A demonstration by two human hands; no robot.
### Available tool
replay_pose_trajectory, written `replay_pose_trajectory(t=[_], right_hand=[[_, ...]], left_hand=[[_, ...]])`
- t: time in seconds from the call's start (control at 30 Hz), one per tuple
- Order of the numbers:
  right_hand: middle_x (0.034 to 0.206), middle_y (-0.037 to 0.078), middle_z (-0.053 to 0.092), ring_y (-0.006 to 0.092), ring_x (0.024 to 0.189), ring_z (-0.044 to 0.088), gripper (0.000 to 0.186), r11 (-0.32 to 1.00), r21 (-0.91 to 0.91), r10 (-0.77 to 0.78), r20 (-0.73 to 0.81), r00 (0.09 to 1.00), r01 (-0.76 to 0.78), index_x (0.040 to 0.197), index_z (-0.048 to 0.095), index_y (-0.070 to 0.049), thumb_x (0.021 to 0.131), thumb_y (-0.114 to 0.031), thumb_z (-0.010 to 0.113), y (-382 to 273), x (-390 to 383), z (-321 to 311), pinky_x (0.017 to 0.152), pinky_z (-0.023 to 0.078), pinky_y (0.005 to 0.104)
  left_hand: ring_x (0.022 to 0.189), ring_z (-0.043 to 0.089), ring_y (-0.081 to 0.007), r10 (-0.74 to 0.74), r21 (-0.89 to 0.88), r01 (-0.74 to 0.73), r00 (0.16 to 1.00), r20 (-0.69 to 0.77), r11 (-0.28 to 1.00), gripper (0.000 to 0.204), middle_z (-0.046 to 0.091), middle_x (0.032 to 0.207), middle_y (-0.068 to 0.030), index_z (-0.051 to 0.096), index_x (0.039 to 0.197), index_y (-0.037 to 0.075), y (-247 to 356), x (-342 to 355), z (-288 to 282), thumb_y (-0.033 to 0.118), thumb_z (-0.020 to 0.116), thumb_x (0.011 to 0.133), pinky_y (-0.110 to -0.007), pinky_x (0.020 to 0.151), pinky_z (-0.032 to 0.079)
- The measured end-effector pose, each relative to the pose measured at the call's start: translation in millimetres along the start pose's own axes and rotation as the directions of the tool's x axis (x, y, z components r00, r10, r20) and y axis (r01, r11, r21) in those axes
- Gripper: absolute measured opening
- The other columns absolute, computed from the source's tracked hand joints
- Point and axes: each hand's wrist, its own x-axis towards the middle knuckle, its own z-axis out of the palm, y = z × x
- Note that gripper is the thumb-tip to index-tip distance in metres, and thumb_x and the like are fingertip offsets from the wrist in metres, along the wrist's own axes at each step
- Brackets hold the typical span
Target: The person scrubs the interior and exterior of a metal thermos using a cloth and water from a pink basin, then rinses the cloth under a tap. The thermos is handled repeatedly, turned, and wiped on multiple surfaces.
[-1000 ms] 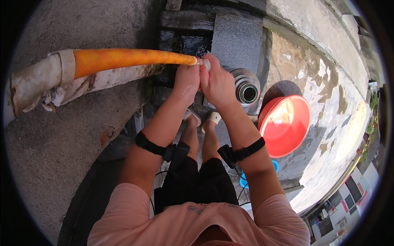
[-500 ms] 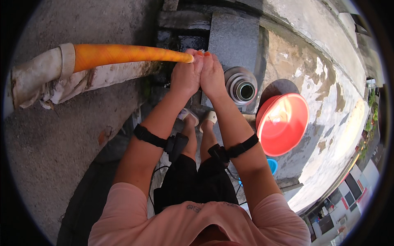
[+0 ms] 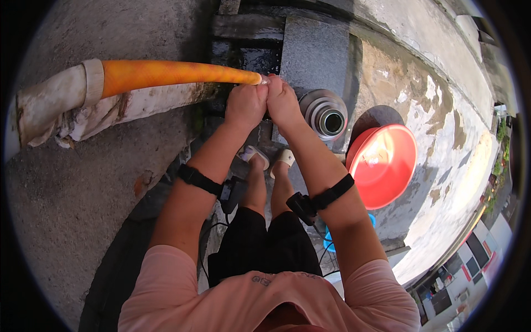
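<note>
My left hand (image 3: 245, 103) and my right hand (image 3: 283, 100) press against each other just below the end of an orange hose (image 3: 180, 73). Clear water (image 3: 265, 80) comes from the hose's end onto them. The fingers of both hands are curled in, partly hidden behind the knuckles, and no object shows in them. Close to the right of my right hand stands a silver metal flask (image 3: 323, 115) with a dark round mouth. Dark straps with small black devices circle both forearms.
A red basin (image 3: 383, 166) stands to the right on a patchy concrete ledge. Lower down is a blue basin (image 3: 333, 239), partly behind my right arm. A white pipe (image 3: 58, 91) joins the hose at left. Wet dark ground (image 3: 260, 58) lies beyond my hands, beside a grey slab (image 3: 315, 50).
My hands were cupped side by side with fingers stretched forward under the hose. They have drawn slightly back toward me, and their fingers have curled in.
</note>
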Motion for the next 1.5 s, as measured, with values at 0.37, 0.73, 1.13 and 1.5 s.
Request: replay_pose_trajectory(t=[0.37, 0.73, 1.13, 1.5], right_hand=[[0.092, 0.031, 0.063, 0.0513, 0.085, 0.060, 0.043, 0.969, -0.203, -0.137, 0.021, 0.990, 0.139, 0.111, 0.052, -0.003, 0.102, -0.040, 0.033, -5, -7, -8, 0.075, 0.049, 0.0520], [0.093, 0.015, 0.064, 0.0280, 0.076, 0.065, 0.033, 0.956, 0.188, -0.254, 0.147, 0.956, 0.225, 0.121, 0.044, -0.009, 0.103, -0.036, 0.040, 3, -16, -23, 0.065, 0.052, 0.0361], [0.083, 0.004, 0.059, 0.0133, 0.065, 0.053, 0.041, 0.345, 0.779, 0.260, 0.456, 0.851, -0.523, 0.116, 0.054, -0.009, 0.102, -0.045, 0.038, 3, -12, -16, 0.051, 0.042, 0.0269], [0.070, 0.012, 0.060, 0.0238, 0.052, 0.056, 0.055, 0.824, 0.173, 0.451, 0.374, 0.810, -0.539, 0.092, 0.061, -0.002, 0.100, -0.047, 0.030, -9, -11, -23, 0.046, 0.043, 0.0354]], left_hand=[[0.082, 0.064, -0.0439, -0.021, -0.310, -0.035, 0.985, -0.174, 0.950, 0.027, 0.065, 0.088, -0.0206, 0.055, 0.108, 0.004, 22, 2, 3, 0.027, 0.050, 0.095, -0.046, 0.075, 0.051], [0.058, 0.052, -0.0119, -0.448, -0.817, 0.456, 0.849, 0.281, 0.352, 0.021, 0.056, 0.076, -0.0033, 0.056, 0.102, 0.006, 57, -2, -21, 0.024, 0.044, 0.100, -0.026, 0.046, 0.039], [0.057, 0.049, -0.0050, -0.485, -0.766, 0.348, 0.873, 0.054, 0.541, 0.019, 0.057, 0.077, -0.0009, 0.057, 0.102, 0.003, 35, -11, -14, 0.020, 0.048, 0.101, -0.021, 0.048, 0.039], [0.075, 0.063, -0.0407, 0.263, 0.017, -0.262, 0.961, -0.086, 0.965, 0.018, 0.066, 0.087, -0.0169, 0.063, 0.094, 0.006, 27, -5, -22, 0.023, 0.057, 0.091, -0.044, 0.067, 0.052]])
